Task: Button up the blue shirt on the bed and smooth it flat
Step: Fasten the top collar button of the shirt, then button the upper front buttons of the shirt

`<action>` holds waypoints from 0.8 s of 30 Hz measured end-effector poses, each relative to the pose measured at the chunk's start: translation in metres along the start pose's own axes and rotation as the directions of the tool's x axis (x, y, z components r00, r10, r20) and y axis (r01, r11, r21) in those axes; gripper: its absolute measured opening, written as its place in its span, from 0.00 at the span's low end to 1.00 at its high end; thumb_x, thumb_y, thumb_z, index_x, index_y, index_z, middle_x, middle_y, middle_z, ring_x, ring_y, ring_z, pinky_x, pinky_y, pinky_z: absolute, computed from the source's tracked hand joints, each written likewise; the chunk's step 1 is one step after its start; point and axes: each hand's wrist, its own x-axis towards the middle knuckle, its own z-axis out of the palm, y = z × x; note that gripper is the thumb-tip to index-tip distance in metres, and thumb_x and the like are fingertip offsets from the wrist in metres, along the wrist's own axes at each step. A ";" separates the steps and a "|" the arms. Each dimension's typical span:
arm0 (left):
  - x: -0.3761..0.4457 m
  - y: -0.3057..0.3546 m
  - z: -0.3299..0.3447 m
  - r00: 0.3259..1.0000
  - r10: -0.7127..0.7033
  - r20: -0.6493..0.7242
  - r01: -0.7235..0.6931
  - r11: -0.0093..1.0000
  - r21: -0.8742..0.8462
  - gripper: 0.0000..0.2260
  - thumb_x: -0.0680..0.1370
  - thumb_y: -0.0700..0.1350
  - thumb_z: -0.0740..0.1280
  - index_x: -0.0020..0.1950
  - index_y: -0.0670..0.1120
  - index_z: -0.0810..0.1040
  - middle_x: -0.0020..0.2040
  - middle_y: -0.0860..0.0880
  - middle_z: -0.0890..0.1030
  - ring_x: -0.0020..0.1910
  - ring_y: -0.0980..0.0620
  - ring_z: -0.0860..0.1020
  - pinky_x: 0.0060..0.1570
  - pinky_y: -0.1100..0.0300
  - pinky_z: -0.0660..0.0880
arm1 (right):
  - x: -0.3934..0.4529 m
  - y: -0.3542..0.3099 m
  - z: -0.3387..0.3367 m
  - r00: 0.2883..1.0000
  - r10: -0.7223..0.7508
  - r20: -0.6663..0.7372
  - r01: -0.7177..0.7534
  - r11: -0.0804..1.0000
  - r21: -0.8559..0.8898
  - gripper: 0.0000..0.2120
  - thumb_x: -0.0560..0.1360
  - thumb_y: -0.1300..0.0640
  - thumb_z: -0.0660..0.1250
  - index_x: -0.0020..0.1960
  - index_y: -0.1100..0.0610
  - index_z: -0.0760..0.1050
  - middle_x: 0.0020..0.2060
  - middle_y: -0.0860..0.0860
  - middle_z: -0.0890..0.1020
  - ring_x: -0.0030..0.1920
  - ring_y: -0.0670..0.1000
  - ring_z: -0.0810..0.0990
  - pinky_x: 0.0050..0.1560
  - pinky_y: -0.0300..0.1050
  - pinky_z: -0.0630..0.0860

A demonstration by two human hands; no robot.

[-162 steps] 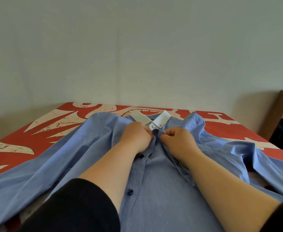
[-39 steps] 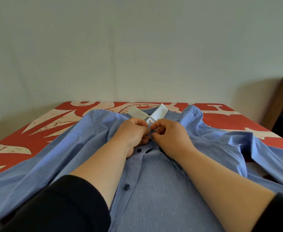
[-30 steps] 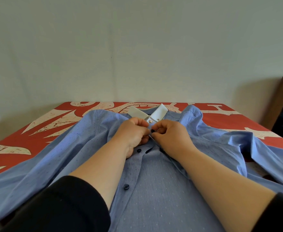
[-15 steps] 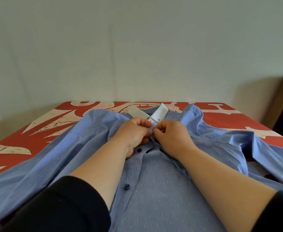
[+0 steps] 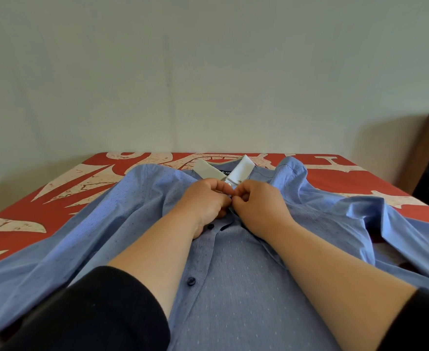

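Pinching the blue shirt [image 5: 233, 287] placket below its white collar [image 5: 241, 169], left hand [image 5: 206, 203] and right hand [image 5: 259, 206] should hold the buttonhole taut and ease the top button through.

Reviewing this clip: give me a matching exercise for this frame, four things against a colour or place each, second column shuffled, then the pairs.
Things:
1. light blue dotted button-up shirt
2. white stiff collar tabs
3. red bedcover with cream print
4. dark round shirt button

Descriptions:
A. under the shirt, across the bed
B. on the placket, between the forearms
C. spread out, sleeves to both sides
D. just beyond the fingertips, by the wall

Pairs: 1-C, 2-D, 3-A, 4-B
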 end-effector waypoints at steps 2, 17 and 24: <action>-0.001 0.000 0.001 1.000 0.000 -0.007 0.000 0.999 0.037 0.11 0.72 0.33 0.64 0.39 0.49 0.77 0.38 0.48 0.80 0.34 0.52 0.76 0.38 0.61 0.76 | 0.000 0.001 0.001 1.000 0.007 0.016 -0.008 1.000 0.006 0.07 0.71 0.58 0.63 0.47 0.54 0.76 0.38 0.50 0.80 0.43 0.51 0.78 0.43 0.44 0.74; -0.020 0.003 0.001 0.995 0.090 0.037 -0.097 0.879 0.467 0.07 0.74 0.40 0.64 0.48 0.50 0.78 0.51 0.50 0.81 0.51 0.52 0.78 0.52 0.61 0.72 | -0.006 0.004 -0.006 0.984 -0.007 0.180 0.019 0.998 -0.065 0.06 0.71 0.59 0.62 0.47 0.54 0.74 0.40 0.49 0.78 0.43 0.50 0.75 0.42 0.42 0.70; -0.049 0.004 -0.004 0.997 0.063 0.034 -0.071 0.808 0.585 0.11 0.75 0.42 0.63 0.56 0.49 0.78 0.54 0.49 0.80 0.52 0.51 0.77 0.49 0.62 0.70 | -0.022 -0.007 -0.029 0.960 0.000 0.280 0.033 0.993 -0.110 0.04 0.74 0.56 0.62 0.40 0.52 0.73 0.36 0.48 0.77 0.39 0.49 0.75 0.38 0.40 0.69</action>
